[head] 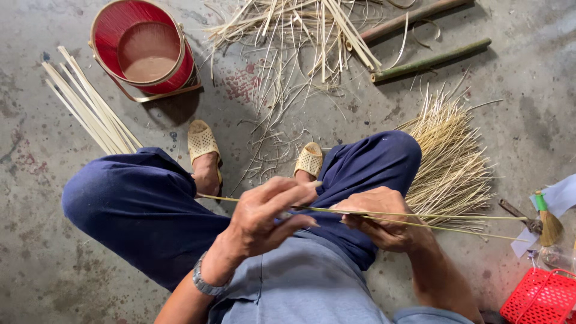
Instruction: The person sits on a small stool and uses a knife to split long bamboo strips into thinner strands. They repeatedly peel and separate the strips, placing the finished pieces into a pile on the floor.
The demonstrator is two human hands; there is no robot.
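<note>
I sit low on the floor with my knees apart in dark blue trousers. My left hand (270, 213) pinches a thin bamboo strip (414, 215) that runs level across my lap. My right hand (384, 219) is closed around the same strip a little further right. The strip looks split into two slivers that spread apart toward the right. A small tool inside my right fist is hidden, so I cannot tell if one is there. A metal watch (205, 282) sits on my left wrist.
A red bucket (145, 45) stands at the top left beside a bundle of flat bamboo slats (90, 108). Loose shavings (294, 36) and two bamboo poles (429, 60) lie ahead. A pile of thin sticks (450, 159) lies right, with a red basket (540, 297) and a small brush (547, 222).
</note>
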